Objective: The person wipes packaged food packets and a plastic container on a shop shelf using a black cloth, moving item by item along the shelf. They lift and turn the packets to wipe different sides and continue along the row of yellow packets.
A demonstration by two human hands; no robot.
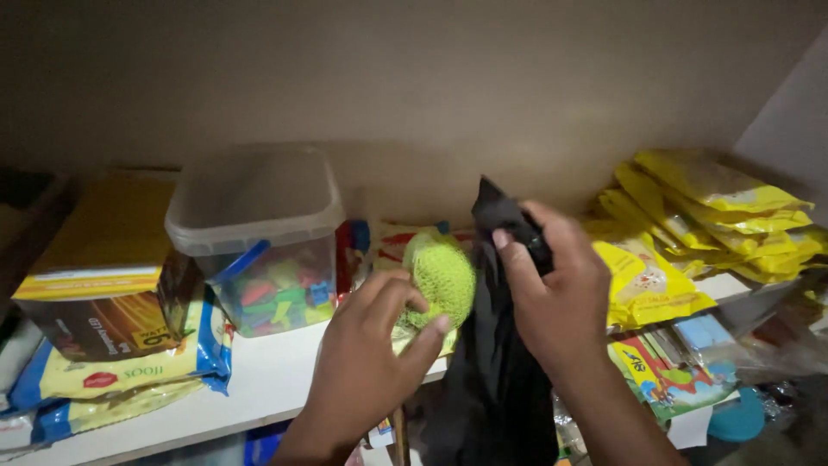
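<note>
My left hand [373, 345] grips a round bundle of green netting [442, 278] at the front edge of a white shelf [276, 373]. My right hand [552, 293] pinches the top of a black plastic bag [496, 380] that hangs down in front of the shelf, right beside the green netting. The bag's top corner pokes up above my fingers.
A clear lidded tub of colourful small pieces [263, 242] stands left of the hands. Further left lie a yellow and brown box [99, 276] and blue-yellow packets [121, 380]. Yellow packets [699, 216] are stacked at the right. More packets [664, 367] sit on the lower shelf.
</note>
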